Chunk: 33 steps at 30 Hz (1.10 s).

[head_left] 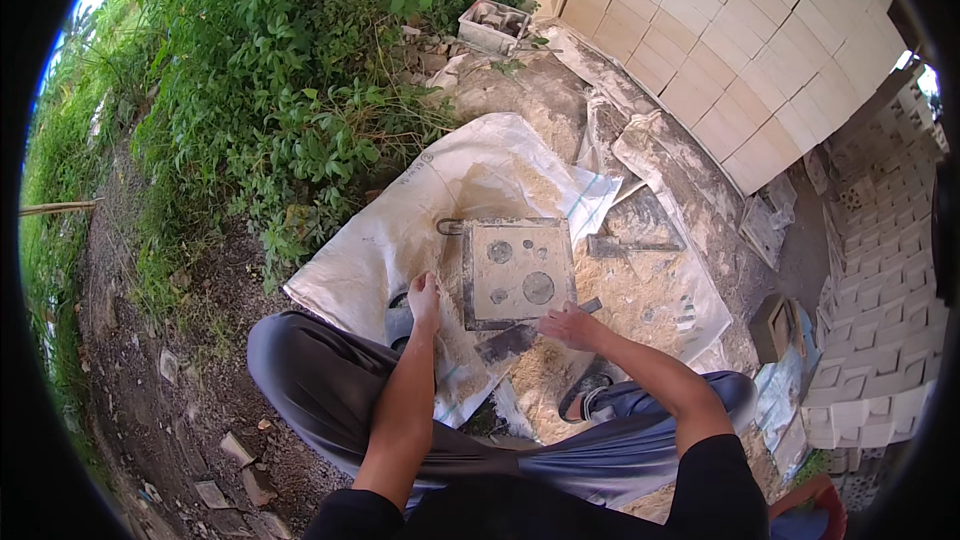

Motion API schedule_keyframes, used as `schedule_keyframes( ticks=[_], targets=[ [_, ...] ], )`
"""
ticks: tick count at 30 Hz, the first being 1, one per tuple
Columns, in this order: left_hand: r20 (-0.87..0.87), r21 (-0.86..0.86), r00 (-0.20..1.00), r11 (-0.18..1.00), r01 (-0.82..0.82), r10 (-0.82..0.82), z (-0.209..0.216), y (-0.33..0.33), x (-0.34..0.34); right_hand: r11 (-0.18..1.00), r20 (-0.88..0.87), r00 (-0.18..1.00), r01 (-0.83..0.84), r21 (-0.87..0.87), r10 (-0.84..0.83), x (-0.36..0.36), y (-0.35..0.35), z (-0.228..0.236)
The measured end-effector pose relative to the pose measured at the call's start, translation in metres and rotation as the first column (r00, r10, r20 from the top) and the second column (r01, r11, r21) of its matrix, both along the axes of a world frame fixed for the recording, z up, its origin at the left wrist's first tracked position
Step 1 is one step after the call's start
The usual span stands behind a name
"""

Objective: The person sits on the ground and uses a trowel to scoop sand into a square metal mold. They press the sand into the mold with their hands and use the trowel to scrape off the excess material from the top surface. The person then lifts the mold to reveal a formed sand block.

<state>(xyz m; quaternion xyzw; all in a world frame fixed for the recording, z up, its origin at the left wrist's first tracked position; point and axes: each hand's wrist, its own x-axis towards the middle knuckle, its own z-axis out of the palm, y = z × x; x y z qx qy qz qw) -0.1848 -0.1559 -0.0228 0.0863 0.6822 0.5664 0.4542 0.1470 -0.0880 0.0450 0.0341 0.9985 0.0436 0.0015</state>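
In front of me lies a square dark-framed mould with a loop handle at its upper left corner. A flat, sand-coloured surface fills it, marked with several dark grey round spots of differing size. My right hand is closed around a dark flat bar along the mould's near edge; the bar's end shows past the fingers. Just left of the mould, my left hand has its fingers curled; whatever they hold, if anything, is hidden. A second dark bar rests on the sand right of the mould.
A white woven sack strewn with sandy powder lies beneath. Stacked pale tiles rise at upper right, and patterned blocks at right. Green bushes border the left. A white crate stands at the back.
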Motion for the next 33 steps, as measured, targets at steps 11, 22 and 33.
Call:
schedule_keyframes(
  ticks=[11,22,33],
  targets=[
    [-0.877,-0.471,-0.182,0.717,0.514,-0.445,0.019,0.042,0.11,0.724,0.102,0.73,0.684,-0.09,-0.676,0.083,0.048,0.141],
    [-0.883,-0.457,-0.293,0.533,0.712,-0.366,0.017,0.122,0.25,0.451,0.528,0.386,0.892,-0.005,-0.757,0.18,0.1,0.12],
    [-0.537,-0.782,-0.492,0.186,0.595,-0.685,-0.01,0.166,0.331,0.038,0.566,0.204,0.956,-0.292,-0.799,0.226,0.079,0.051]
  ],
)
